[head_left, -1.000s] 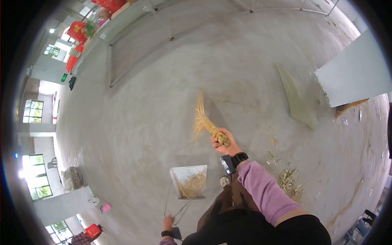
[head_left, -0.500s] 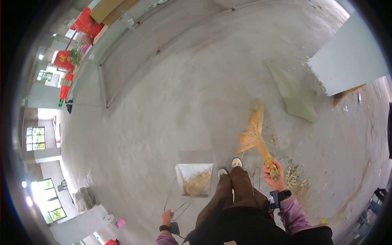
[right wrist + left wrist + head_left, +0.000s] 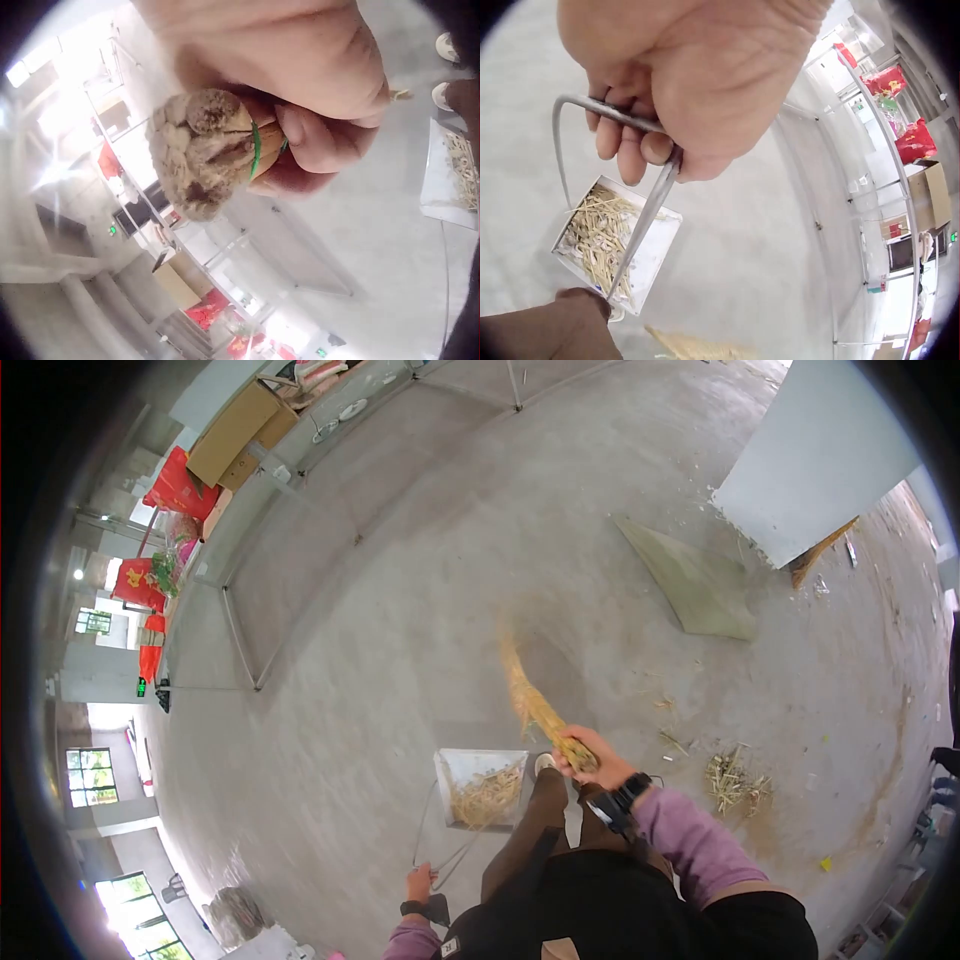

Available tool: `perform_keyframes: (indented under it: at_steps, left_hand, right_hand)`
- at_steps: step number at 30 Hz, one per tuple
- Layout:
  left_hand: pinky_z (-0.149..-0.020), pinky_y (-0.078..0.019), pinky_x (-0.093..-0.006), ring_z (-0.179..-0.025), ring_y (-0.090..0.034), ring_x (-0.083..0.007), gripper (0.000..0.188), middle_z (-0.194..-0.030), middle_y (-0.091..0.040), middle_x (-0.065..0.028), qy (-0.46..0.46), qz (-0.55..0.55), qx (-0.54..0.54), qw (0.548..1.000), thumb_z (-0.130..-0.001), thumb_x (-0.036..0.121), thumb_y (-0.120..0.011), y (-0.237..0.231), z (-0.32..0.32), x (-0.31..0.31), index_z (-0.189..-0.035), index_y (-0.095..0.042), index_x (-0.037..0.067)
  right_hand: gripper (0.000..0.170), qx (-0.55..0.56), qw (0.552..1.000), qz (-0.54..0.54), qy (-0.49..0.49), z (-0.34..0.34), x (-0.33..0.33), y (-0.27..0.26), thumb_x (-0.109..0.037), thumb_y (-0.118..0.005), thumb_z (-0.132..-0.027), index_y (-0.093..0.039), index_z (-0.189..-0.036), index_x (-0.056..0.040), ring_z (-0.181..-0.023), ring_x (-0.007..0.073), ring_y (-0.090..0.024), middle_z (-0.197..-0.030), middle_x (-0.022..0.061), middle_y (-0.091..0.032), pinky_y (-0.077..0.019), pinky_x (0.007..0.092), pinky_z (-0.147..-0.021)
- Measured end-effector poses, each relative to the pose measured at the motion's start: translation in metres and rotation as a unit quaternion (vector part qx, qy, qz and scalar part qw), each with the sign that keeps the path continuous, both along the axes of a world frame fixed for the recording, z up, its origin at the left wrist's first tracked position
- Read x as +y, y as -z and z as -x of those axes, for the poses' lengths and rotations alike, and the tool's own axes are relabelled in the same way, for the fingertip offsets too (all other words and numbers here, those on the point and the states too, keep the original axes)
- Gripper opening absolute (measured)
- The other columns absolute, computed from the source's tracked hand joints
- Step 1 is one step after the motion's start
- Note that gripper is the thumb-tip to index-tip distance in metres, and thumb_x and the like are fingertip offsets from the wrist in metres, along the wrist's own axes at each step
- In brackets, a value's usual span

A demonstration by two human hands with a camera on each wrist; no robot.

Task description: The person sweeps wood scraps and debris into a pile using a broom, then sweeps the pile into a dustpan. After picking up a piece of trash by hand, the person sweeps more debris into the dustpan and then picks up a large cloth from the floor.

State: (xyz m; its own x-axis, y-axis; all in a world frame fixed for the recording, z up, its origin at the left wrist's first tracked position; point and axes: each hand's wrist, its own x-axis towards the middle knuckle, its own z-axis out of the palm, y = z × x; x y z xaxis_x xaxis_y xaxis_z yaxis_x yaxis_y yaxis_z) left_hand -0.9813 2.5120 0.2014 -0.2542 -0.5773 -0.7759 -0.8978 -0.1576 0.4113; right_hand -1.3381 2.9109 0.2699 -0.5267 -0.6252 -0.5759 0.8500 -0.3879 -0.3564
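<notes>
My right hand [image 3: 590,753] grips the bound handle of a straw hand broom [image 3: 543,715] in front of my legs, its bristles blurred and pointing forward over the floor. Up close in the right wrist view, the handle's knobby butt end [image 3: 199,154] sticks out of the fist, tied with a green band. At lower left, my left hand [image 3: 420,882] has its fingers curled round the bent metal handle [image 3: 651,206] of a dustpan. The white dustpan [image 3: 455,760] stands on the floor left of my feet, with a heap of straw bits [image 3: 600,236] in it.
A scattered pile of straw [image 3: 738,780] lies on the floor at right, with smaller wisps near it. Farther off are a greenish flat sheet [image 3: 690,580] and a white panel [image 3: 810,470]. A metal frame [image 3: 240,635], cardboard box [image 3: 240,435] and red bags stand at far left.
The broom first swung right and back toward my body, then left and forward again in front of my legs. The view has turned; the left hand keeps its hold on the dustpan handle.
</notes>
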Motion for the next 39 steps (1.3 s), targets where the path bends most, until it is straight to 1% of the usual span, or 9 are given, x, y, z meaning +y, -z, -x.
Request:
perform_keyframes:
  at_steps: [3,9,11,26,29,32,35,36,39]
  left_hand:
    - [-0.059,-0.0488,-0.0285,-0.063,-0.063,-0.0189,0.035,-0.074,-0.066,-0.0147,0.051,0.006,0.008,0.999,-0.082,0.028,-0.054,-0.004,0.008,-0.023,-0.080,-0.060,-0.007]
    - [-0.058,-0.0493,-0.0286,-0.063,-0.064,-0.0194,0.033,-0.074,-0.066,-0.0141,0.099,0.036,-0.046,0.993,-0.083,0.027,-0.053,-0.008,0.031,-0.038,-0.075,-0.059,-0.004]
    - [-0.057,-0.0486,-0.0281,-0.063,-0.064,-0.0193,0.032,-0.074,-0.066,-0.0137,0.127,0.050,-0.048,0.989,-0.083,0.027,-0.053,0.009,0.026,-0.049,-0.075,-0.060,-0.004]
    - [-0.060,-0.0477,-0.0391,-0.064,-0.063,-0.0254,0.019,-0.070,-0.065,-0.0102,0.336,0.046,-0.052,0.939,-0.083,0.023,-0.051,0.049,0.099,-0.094,-0.078,-0.059,0.006]
    - [-0.058,-0.0483,-0.0388,-0.063,-0.063,-0.0258,0.017,-0.071,-0.066,-0.0113,0.393,0.040,-0.073,0.916,-0.080,0.024,-0.055,0.031,0.146,-0.083,-0.078,-0.056,0.007]
    - [-0.047,-0.0484,-0.0258,-0.058,-0.063,-0.0143,0.021,-0.069,-0.065,-0.0102,0.625,0.164,-0.031,0.762,-0.089,0.013,-0.042,0.042,0.175,-0.083,-0.072,-0.050,0.005]
    - [-0.048,-0.0490,-0.0259,-0.059,-0.063,-0.0145,0.021,-0.068,-0.064,-0.0102,0.555,0.113,-0.006,0.824,-0.090,0.014,-0.041,0.034,0.226,-0.070,-0.072,-0.050,0.004]
    - [-0.048,-0.0481,-0.0269,-0.058,-0.062,-0.0146,0.022,-0.068,-0.065,-0.0101,0.376,0.049,-0.047,0.924,-0.088,0.016,-0.044,0.022,0.252,-0.054,-0.072,-0.052,0.004]
    - [-0.047,-0.0456,-0.0280,-0.055,-0.060,-0.0150,0.025,-0.068,-0.065,-0.0102,0.342,0.051,-0.018,0.938,-0.087,0.021,-0.047,0.011,0.305,-0.029,-0.072,-0.055,0.003]
  right_hand:
    - [0.023,0.127,0.990,0.022,0.056,0.002,-0.038,0.065,-0.019,-0.057,-0.084,-0.046,-0.094,-0.0015,-0.067,0.0142,-0.052,-0.081,0.0084,-0.051,-0.0411,0.0225,-0.054]
    - [0.026,-0.300,0.901,0.257,0.179,0.036,-0.012,0.076,-0.021,-0.058,-0.084,-0.046,-0.097,-0.0017,-0.065,0.0129,-0.052,-0.080,0.0048,-0.051,-0.0379,0.0230,-0.050]
    - [0.026,-0.285,0.896,0.275,0.199,0.025,0.030,0.082,-0.024,-0.054,-0.086,-0.047,-0.097,-0.0020,-0.064,0.0118,-0.052,-0.079,0.0029,-0.052,-0.0363,0.0231,-0.047]
    - [0.016,-0.190,0.923,-0.015,0.335,-0.003,0.121,0.009,-0.025,-0.056,-0.085,-0.049,-0.086,-0.0103,-0.061,0.0168,-0.055,-0.075,0.0051,-0.054,-0.0423,0.0276,-0.046]
    - [0.018,-0.212,0.922,0.044,0.321,0.005,0.137,0.007,-0.025,-0.057,-0.084,-0.048,-0.088,-0.0085,-0.061,0.0160,-0.054,-0.075,0.0050,-0.053,-0.0424,0.0266,-0.047]
    - [0.021,-0.231,0.912,0.139,0.309,0.025,0.167,0.009,-0.025,-0.057,-0.084,-0.048,-0.090,-0.0060,-0.061,0.0149,-0.053,-0.075,0.0047,-0.051,-0.0421,0.0251,-0.048]
    - [0.025,-0.231,0.889,0.180,0.352,0.044,0.189,0.018,-0.025,-0.057,-0.084,-0.047,-0.093,-0.0032,-0.060,0.0133,-0.051,-0.076,0.0040,-0.050,-0.0398,0.0221,-0.048]
    - [0.028,-0.242,0.879,0.180,0.370,0.048,0.197,0.023,-0.025,-0.057,-0.084,-0.047,-0.096,-0.0020,-0.061,0.0123,-0.051,-0.076,0.0035,-0.050,-0.0379,0.0206,-0.047]
    - [0.030,-0.239,0.885,0.142,0.374,0.043,0.225,0.023,-0.026,-0.056,-0.085,-0.046,-0.098,-0.0006,-0.062,0.0114,-0.050,-0.076,0.0031,-0.049,-0.0364,0.0195,-0.046]
